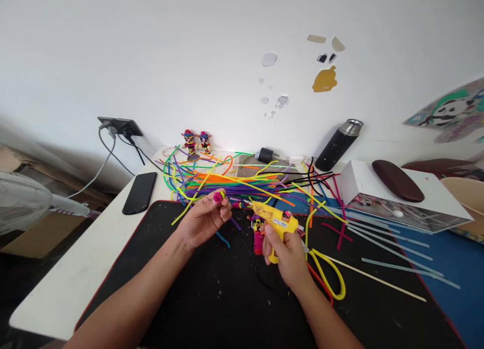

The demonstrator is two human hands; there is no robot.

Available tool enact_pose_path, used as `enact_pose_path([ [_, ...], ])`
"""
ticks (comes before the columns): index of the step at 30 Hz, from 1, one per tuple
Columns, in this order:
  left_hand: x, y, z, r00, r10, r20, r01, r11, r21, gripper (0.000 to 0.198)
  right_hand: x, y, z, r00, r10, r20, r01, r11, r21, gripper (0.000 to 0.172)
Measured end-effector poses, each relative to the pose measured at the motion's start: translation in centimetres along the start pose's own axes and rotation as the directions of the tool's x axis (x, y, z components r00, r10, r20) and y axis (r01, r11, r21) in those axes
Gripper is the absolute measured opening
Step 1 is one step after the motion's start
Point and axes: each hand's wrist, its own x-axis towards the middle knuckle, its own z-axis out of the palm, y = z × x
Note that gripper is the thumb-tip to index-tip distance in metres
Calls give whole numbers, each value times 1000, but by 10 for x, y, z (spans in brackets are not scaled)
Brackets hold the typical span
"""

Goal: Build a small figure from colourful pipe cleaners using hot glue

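My right hand (289,255) is wrapped round the handle of a yellow glue gun (275,220), whose nozzle points left. Between the thumb and fingers of my left hand (206,214) is a small pink and yellow pipe-cleaner piece (218,195). The nozzle and that piece are apart. Partly behind the glue gun, a pipe-cleaner doll (258,240) with a pink lower body lies on the black mat (196,303). Beyond both hands spreads a heap of coloured pipe cleaners (242,183).
Two small dolls (195,142) stand by the wall. A phone (139,193) lies at left, near a fan (30,202). At right are a black thermos (339,144), a white box (406,192), clear glue sticks (393,248), a wooden stick (378,277) and yellow scissor handles (335,281).
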Motion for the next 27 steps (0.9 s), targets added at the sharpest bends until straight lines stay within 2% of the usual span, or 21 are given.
enact_pose_path([
  [7, 1, -1, -2, 999, 12, -32, -10, 998, 67, 34, -1, -2, 1, 1000, 14, -6, -14, 1000, 7, 66],
  [10, 3, -3, -4, 995, 63, -77, -47, 981, 187, 34, -1, -2, 2, 1000, 18, -8, -18, 1000, 16, 67],
  [12, 3, -4, -5, 984, 139, -108, -100, 947, 305, 34, -1, -3, 2, 1000, 24, -19, -24, 1000, 19, 67],
  [15, 3, -6, -6, 949, 294, -117, -202, 846, 494, 34, 0, -4, 2, 998, 47, -38, -46, 998, 30, 66],
  [19, -2, -8, -5, 892, 452, -33, -301, 645, 703, 24, 2, -5, 3, 995, 68, -78, -63, 996, 55, 66],
  [24, -9, -9, 0, 836, 529, 148, -399, 399, 826, 16, 5, -3, 2, 993, 64, -99, -57, 996, 69, 65],
  [27, -10, -9, 4, 832, 527, 176, -415, 379, 827, 19, 5, -2, 1, 995, 54, -88, -49, 997, 56, 64],
])
